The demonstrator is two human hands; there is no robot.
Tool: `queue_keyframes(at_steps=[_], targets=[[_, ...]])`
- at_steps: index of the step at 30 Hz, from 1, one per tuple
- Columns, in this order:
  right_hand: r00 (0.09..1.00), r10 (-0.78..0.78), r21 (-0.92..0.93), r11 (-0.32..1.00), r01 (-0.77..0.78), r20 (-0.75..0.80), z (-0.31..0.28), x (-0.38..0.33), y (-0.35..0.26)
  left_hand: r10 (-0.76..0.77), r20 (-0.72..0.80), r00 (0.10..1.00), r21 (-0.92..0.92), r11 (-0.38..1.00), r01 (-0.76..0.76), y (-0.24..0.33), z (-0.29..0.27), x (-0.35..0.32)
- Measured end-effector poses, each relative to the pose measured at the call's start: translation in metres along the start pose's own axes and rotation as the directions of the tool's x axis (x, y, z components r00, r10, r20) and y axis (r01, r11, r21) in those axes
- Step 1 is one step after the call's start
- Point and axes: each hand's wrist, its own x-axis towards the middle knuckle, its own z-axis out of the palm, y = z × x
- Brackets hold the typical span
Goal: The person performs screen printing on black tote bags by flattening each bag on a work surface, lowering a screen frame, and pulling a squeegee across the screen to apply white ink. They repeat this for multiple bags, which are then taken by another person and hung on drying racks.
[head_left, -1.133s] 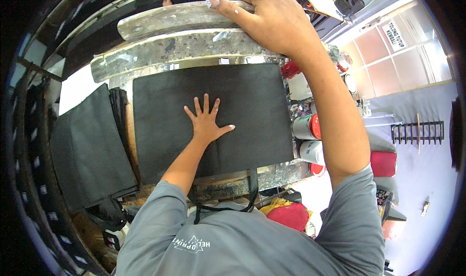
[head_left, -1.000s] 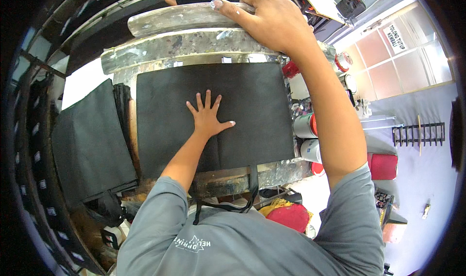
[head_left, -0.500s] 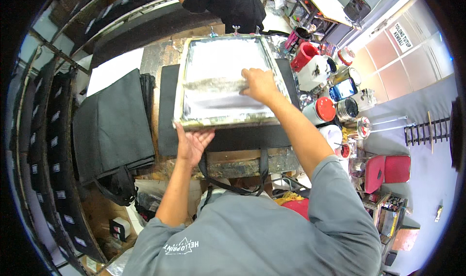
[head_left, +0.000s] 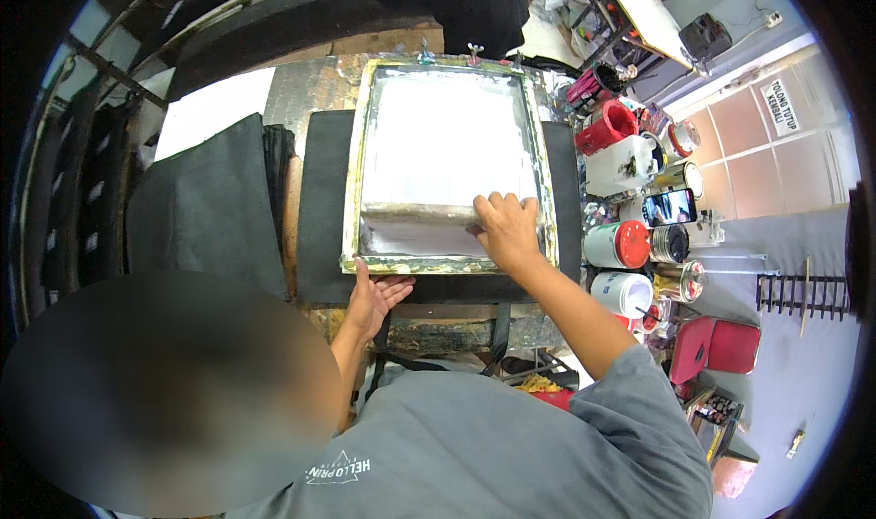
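A person in a grey shirt is leaning over a worn printing table [head_left: 319, 86], and a framed printing screen [head_left: 447, 168] is lying flat on top of a black fabric piece [head_left: 321, 209] spread across it. The right hand [head_left: 506, 232] is resting inside the frame near its lower right corner, fingers curled down over the right end of a long squeegee [head_left: 420, 213] and closing on it; the squeegee is lying crosswise on the pale mesh, close to the near edge of the frame. The left hand [head_left: 374, 295] is sitting just below the frame's near rail, palm turned up and fingers spread loosely, touching the underside or edge of the frame at its lower left; it is gripping nothing that can be made out. To the left of the table, a stack of black fabric [head_left: 205, 209] is lying beside a white sheet [head_left: 214, 113]. To the right, a cluster of ink tubs and tins is crowding a side surface: a red container [head_left: 607, 127], a white tub with a red lid [head_left: 616, 243], another white tub [head_left: 620, 293], and a phone [head_left: 668, 209] standing among them. At the far edge of the table, another person in dark clothing [head_left: 465, 4] is standing, only partly in view.
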Motion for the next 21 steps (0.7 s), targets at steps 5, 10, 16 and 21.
queue_keyframes(at_steps=[5,10,16,21], targets=[[1.0,0.016,-0.062,0.998,-0.017,-0.022,0.025,0.078,0.038,-0.086,0.008,0.996,-0.03,0.996,0.086,-0.005,-0.011,0.011],[0.988,0.008,0.018,1.0,-0.011,0.151,0.03,0.157,0.082,-0.401,-0.024,0.916,0.186,0.898,0.398,0.037,0.005,0.013],[0.992,-0.018,-0.094,0.996,0.005,-0.128,0.051,0.155,0.083,0.613,0.273,0.741,0.947,-0.035,-0.32,0.136,0.072,0.092],[0.985,0.007,-0.125,0.992,-0.028,-0.17,0.069,0.138,0.075,0.595,0.595,0.541,0.778,-0.596,-0.199,0.152,0.088,0.212]])
